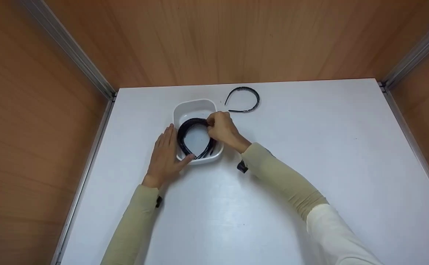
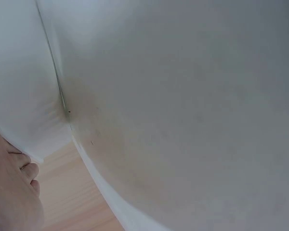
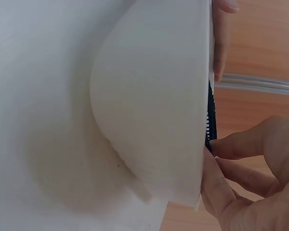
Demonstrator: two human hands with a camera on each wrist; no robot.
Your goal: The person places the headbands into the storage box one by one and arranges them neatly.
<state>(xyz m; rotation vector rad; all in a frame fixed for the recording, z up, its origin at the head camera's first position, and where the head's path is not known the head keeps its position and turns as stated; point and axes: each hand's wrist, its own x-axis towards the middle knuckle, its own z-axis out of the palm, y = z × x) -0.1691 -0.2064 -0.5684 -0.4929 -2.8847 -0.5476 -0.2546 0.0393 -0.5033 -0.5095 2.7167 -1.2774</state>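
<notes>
Several black toothed headbands point(image 1: 182, 137) lie stacked in a white plastic container point(image 1: 194, 106), their ends toward its near side. My right hand point(image 1: 222, 128) reaches over the container's right rim and pinches a headband between thumb and fingers. The right wrist view shows that pinch on the toothed headband point(image 3: 211, 118) just at the rim. Along the container's left side my left hand point(image 1: 163, 157) rests with fingers extended, its thumb lying over the near rim. In the left wrist view, only part of the left hand point(image 2: 14, 192) shows beside the container wall point(image 2: 183, 120).
Another black headband point(image 1: 257, 99) lies on the white table point(image 1: 310, 147), behind and right of the container, near the back edge. Wooden panels point(image 1: 218, 40) enclose the table at the back, left and right, with metal strips point(image 1: 89, 70) at the corners.
</notes>
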